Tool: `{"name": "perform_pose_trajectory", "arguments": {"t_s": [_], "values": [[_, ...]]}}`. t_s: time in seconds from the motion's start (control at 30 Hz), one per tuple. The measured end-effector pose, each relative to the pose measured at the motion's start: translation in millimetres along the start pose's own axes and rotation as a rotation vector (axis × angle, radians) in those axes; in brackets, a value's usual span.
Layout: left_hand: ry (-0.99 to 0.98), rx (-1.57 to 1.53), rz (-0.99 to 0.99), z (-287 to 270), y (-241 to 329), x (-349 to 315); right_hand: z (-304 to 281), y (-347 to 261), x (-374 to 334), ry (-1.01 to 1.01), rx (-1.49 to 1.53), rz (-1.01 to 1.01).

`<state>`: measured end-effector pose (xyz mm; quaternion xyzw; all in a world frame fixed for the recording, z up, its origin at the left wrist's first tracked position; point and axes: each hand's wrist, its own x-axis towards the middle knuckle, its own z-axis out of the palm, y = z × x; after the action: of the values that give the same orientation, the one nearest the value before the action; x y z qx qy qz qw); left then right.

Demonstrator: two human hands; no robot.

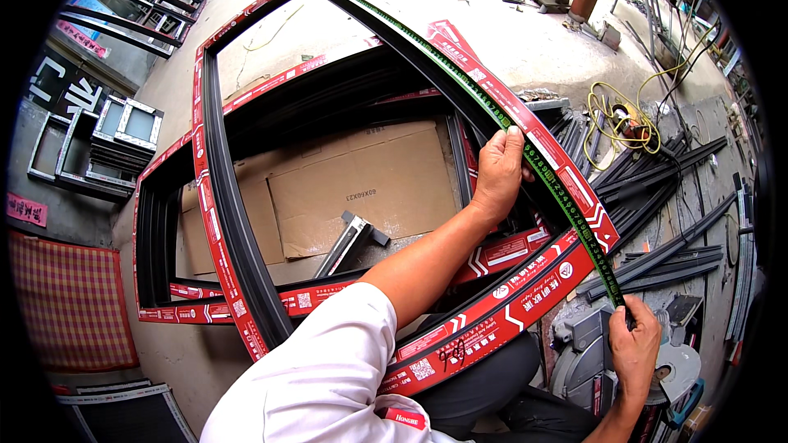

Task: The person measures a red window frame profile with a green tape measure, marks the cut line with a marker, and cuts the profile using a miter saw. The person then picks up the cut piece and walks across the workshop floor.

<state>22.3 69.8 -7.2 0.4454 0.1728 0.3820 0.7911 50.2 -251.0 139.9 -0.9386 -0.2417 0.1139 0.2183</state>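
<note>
A large rectangular window frame [203, 148], black with red printed film along its edges, stands tilted before me. Along its right side runs a green tape measure [566, 197], pulled out from the far top corner to past the near right corner. Partway down that side, my left hand [497, 171] is closed with thumb and fingers pinching the tape against the frame. My right hand [634, 343] grips the tape's near end beyond the corner, its fingers closed; the tape's case is not visible. The frame's near lower left part is hidden behind my white-sleeved left arm.
More red-filmed frames [185, 312] stand behind, around flat cardboard [361, 180]. Dark metal strips [657, 184] and a yellow cord [593, 127] lie at right. A cutting machine [574, 361] stands by my right hand. Stacked small frames [123, 143] lean at far left.
</note>
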Motion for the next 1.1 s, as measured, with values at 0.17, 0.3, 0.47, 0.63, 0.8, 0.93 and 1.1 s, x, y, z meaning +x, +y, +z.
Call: {"name": "perform_pose_trajectory", "arguments": {"t_s": [0.17, 0.3, 0.47, 0.63, 0.8, 0.93, 1.1], "values": [[-0.001, 0.017, 0.005, 0.8, 0.5, -1.5, -2.4, -0.4, -0.2, -0.014, 0.01, 0.02], [0.007, 0.016, 0.019, 2.2, 0.1, -1.9, -4.1, -2.1, 0.3, -0.035, 0.022, 0.035], [0.005, 0.007, 0.016, 3.5, -0.3, -2.5, -3.1, 1.0, 0.0, -0.034, 0.036, 0.043], [0.011, 0.018, 0.016, 5.1, 0.5, -4.2, -4.9, -0.7, -0.1, -0.038, 0.037, 0.047], [0.017, 0.005, 0.014, 2.3, 0.4, -4.1, -4.2, -2.0, -1.1, -0.044, 0.031, 0.032], [0.02, 0.013, 0.012, -0.4, 4.4, -4.3, -2.9, -4.1, -1.2, -0.067, 0.027, 0.07], [0.009, 0.021, 0.012, 9.0, -2.2, 1.0, -3.0, 8.4, -5.9, 0.024, 0.038, -0.038]]}}
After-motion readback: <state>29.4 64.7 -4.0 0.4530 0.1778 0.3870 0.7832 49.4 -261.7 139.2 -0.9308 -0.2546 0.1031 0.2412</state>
